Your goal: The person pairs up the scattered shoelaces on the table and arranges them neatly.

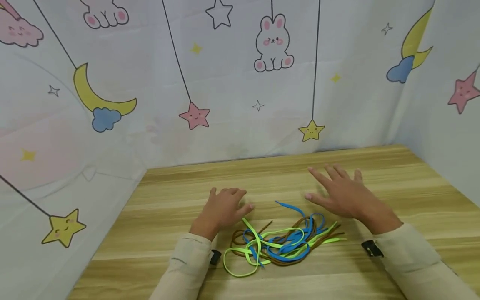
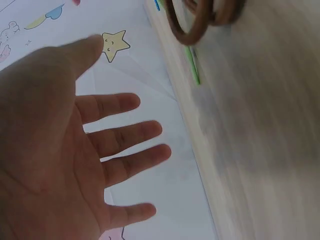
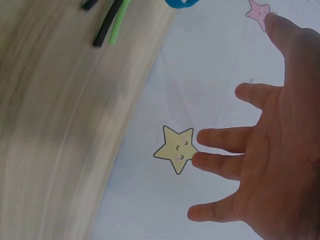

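A loose tangle of shoelaces lies on the wooden table, in blue, bright green and brown. Just beyond its left side hovers my left hand, palm down in the head view, fingers spread and holding nothing. My right hand is raised past the tangle's right side, its fingers straight and apart. The left wrist view shows the left palm bare, with a brown lace loop near the top. In the right wrist view the right palm is bare too, with lace ends at upper left.
The wood-grain table reaches back to a white cloth curtain printed with stars, moons and rabbits. More of this cloth hangs along the left and right sides. A black strap buckle shows at the right wrist, another at the left.
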{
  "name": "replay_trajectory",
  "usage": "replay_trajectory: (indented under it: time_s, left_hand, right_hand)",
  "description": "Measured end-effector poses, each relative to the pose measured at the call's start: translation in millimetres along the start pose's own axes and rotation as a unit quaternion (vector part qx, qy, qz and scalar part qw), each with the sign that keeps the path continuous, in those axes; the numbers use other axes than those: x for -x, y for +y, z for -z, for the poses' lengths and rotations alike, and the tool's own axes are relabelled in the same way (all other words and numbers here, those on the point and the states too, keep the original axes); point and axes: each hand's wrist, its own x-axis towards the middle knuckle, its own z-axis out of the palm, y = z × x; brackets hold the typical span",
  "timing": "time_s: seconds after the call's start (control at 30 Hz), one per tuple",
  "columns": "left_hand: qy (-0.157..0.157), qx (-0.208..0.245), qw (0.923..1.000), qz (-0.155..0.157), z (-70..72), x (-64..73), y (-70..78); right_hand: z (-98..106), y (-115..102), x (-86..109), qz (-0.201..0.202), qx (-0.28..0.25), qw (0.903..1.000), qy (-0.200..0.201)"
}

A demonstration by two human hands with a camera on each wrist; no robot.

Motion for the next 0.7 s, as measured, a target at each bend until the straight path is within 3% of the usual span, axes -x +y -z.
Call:
replay_trajectory:
  time_s: [0.13, 0.4, 0.57, 0.7]
  left_hand:
    - [0.001, 0.009, 0.9995, -0.029, -2.2, -3.6, 8.0]
    - [-0.016, 0.01, 0.9984, -0.053, -8.3, -9.8, 17.9]
    - [-0.015, -0.007, 0.9972, -0.073, -9.0, -9.4, 23.8]
    - [-0.005, -0.031, 0.9933, -0.111, -15.0, -6.2, 27.6]
  right_hand:
    - [-1, -5, 0.4, 0.009, -0.016, 0.9998, 0.001]
    - [-6, -10, -2.0, 0.028, -0.022, 0.9993, -0.014]
    - [-6, -11, -3.1, 0.053, -0.045, 0.9966, -0.045]
    - [-10, -12, -3.0, 0.053, -0.07, 0.9934, -0.074]
